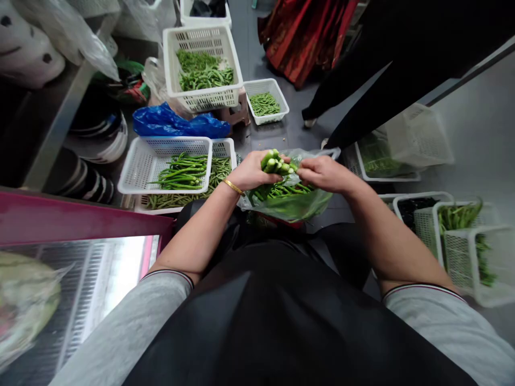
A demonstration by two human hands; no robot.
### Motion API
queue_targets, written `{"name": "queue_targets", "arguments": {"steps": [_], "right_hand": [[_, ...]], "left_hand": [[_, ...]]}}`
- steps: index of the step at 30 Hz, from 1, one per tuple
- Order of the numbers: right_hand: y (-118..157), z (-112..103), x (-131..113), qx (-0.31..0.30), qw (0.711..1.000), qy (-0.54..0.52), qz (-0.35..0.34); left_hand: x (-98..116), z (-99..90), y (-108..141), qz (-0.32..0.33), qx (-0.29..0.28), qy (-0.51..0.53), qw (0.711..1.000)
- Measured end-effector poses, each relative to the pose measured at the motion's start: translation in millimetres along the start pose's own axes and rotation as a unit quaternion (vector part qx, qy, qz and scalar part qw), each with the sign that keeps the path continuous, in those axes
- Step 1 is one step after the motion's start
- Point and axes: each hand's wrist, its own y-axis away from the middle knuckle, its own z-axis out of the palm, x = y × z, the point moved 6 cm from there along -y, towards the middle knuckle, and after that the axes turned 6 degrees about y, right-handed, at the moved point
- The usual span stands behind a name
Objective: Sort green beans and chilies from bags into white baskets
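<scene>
- A bunch of green vegetables (pixel 277 162) with pale ends is held just above an open clear bag (pixel 295 209) in front of a seated person.
- The left hand (pixel 256 170) wraps the bunch, its grip closed firmly around it.
- The right hand (pixel 324 172) is at the bunch's other side, fingers curled together; whether its grip pinches anything cannot be told.
- More long green vegetables (pixel 286 189) lie inside the bag.
- Left of the bag, a white basket (pixel 139 169) holds long green pods, with blue plastic (pixel 181 122) behind it.
- Beyond the bag, a small basket (pixel 271 119) of green beans sits on the floor.
- Right of the bag, white baskets (pixel 456 252) hold more greens.
</scene>
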Motion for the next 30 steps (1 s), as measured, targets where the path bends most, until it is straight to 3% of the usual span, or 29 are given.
{"name": "queue_targets", "arguments": {"steps": [2,4,6,8,10,12,13,15,18,21,24,27,30], "right_hand": [[6.4,-14.1,-16.4,0.022,0.982,-0.184,-0.022],[9.4,-18.3,-28.3,0.052,0.942,-0.328,-0.038],[9.1,-20.3,-28.3,0.117,0.906,-0.403,-0.055],[6.0,-19.0,-15.0,0.179,0.896,-0.402,-0.061],[-2.1,-4.9,2.3,0.152,0.94,-0.302,-0.038],[-10.6,26.3,17.4,0.03,0.991,-0.126,0.012],[-12.5,44.3,22.8,-0.028,0.998,-0.038,0.039],[-13.4,80.5,21.2,-0.11,0.985,0.119,0.052],[-13.4,131.1,-3.7,-0.167,0.944,0.283,-0.026],[-12.0,157.3,-13.7,-0.196,0.917,0.339,-0.074],[-8.6,146.2,-4.2,-0.189,0.908,0.363,-0.093],[-2.5,110.4,5.0,-0.162,0.905,0.382,-0.095],[3.8,75.3,10.3,-0.17,0.903,0.392,-0.052]], "left_hand": [[5.1,3.8,-1.3,0.013,-0.015,-0.003,1.0],[10.1,4.7,-1.5,0.03,-0.011,-0.001,0.999],[12.7,3.6,-0.4,0.045,0.003,0.007,0.999],[13.0,-1.3,2.6,0.055,0.028,0.026,0.998],[14.0,-12.5,8.0,0.068,0.066,0.068,0.993],[18.2,-29.8,15.9,0.087,0.114,0.116,0.983],[21.8,-39.4,20.5,0.098,0.137,0.132,0.977],[32.3,-57.9,30.1,0.135,0.181,0.151,0.963],[48.1,-74.4,41.1,0.183,0.212,0.154,0.948],[50.8,-77.3,44.0,0.169,0.212,0.136,0.953],[39.4,-75.9,42.1,0.139,0.209,0.146,0.957],[22.8,-68.3,36.4,0.117,0.18,0.171,0.962],[11.9,-55.3,29.5,0.1,0.135,0.182,0.969]]}}
